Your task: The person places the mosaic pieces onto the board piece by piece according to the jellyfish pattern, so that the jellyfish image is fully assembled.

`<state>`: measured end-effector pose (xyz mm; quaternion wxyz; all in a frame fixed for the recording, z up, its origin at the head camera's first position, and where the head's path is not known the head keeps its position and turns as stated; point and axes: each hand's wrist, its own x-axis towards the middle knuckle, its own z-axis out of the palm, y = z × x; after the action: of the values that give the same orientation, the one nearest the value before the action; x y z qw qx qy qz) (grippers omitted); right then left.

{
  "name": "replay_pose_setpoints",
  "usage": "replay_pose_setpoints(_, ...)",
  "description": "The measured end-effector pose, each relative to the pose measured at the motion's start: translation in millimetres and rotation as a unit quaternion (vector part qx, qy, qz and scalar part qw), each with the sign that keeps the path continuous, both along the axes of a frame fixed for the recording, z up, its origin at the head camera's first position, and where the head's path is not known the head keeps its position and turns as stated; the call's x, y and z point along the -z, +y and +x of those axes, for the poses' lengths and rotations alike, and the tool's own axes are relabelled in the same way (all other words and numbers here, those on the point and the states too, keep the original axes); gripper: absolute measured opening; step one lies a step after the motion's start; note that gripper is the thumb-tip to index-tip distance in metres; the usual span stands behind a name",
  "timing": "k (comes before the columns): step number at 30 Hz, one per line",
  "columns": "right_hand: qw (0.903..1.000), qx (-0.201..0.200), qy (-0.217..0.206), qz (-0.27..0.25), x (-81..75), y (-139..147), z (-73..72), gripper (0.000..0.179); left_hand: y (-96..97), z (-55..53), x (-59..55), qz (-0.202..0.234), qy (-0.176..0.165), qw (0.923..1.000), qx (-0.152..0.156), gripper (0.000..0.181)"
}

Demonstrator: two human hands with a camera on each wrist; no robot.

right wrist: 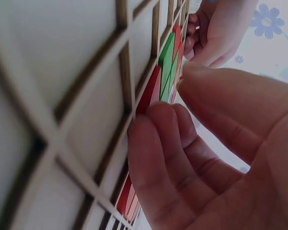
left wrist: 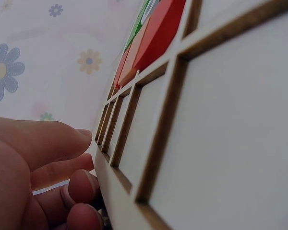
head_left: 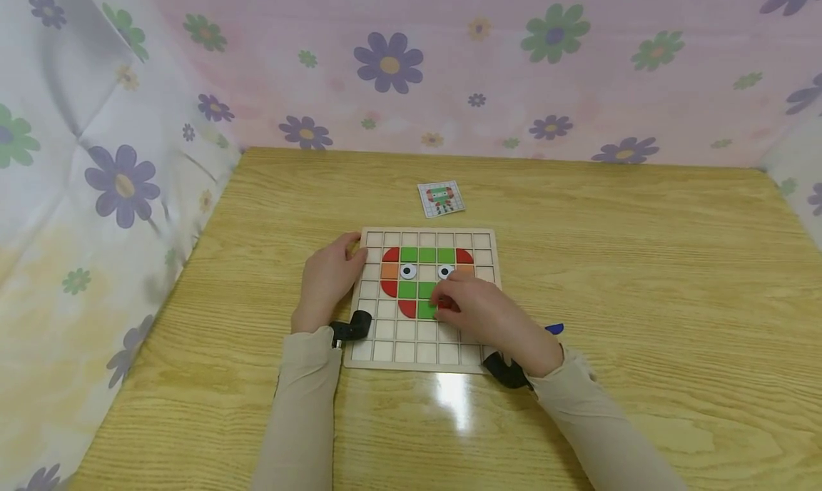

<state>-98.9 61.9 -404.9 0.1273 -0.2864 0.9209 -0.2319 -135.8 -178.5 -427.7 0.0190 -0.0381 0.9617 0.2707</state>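
Note:
A wooden grid board [head_left: 394, 352] lies flat on the table with red, orange and green tiles and two eye pieces in its cells. My left hand [head_left: 329, 277] holds the board's left edge, its thumb by the rim and its other fingertips against the side. Over the right half of the board, my right hand [head_left: 481, 312] rests its fingertips on a red tile [right wrist: 149, 93] beside the green tiles [right wrist: 167, 62]. Its thumb stands apart from that tile. From above, the fingers cover most of the red tile, and the hand partly hides the right eye piece [head_left: 446, 271].
Beyond the board lies a small picture card [head_left: 441, 199] with a red and green figure on a grid. Wood-grain tabletop [head_left: 642, 277] surrounds the board. Flowered cloth [head_left: 449, 70] hangs behind and at the sides. A blue-tipped black strap mount [head_left: 507, 371] sits at the right wrist.

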Motion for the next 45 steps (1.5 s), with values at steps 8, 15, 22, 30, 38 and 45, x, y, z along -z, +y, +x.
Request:
replay_pose_setpoints(8, 0.9999, -0.011, -0.009, 0.001, -1.6, -4, 4.7, 0.014, 1.1, -1.8, -0.3, 0.0, 0.001, 1.0, -0.001, 0.041)
replay_pose_setpoints(15, 0.9973, -0.073, -0.01, 0.001, 0.2, -8, 7.7, 0.023, 1.0, -1.6, -1.0, 0.003, 0.0, 1.0, 0.001, 0.041)
replay_pose_setpoints(22, 0.9949, -0.1, 0.011, 0.009, 1.9, -12, 12.6, 0.025, -0.3, -0.1, -4.9, -0.001, 0.005, 1.0, 0.003, 0.04)
replay_pose_setpoints(30, 0.9965, -0.082, -0.015, 0.011, 0.3, -11, 11.2, 0.026, -0.4, -1.0, -3.4, -0.004, 0.004, 1.0, 0.002, 0.04)
replay_pose_setpoints(38, 0.9977, -0.064, -0.001, -0.022, -9.1, 7, 4.3, 0.022, 0.1, -0.8, -0.2, 0.006, -0.001, 1.0, 0.001, 0.041)
replay_pose_setpoints(45, 0.9988, -0.032, -0.016, -0.034, -18.6, 28, 1.6, 0.024, -0.5, -0.1, 0.5, 0.006, 0.002, 1.0, -0.002, 0.041)
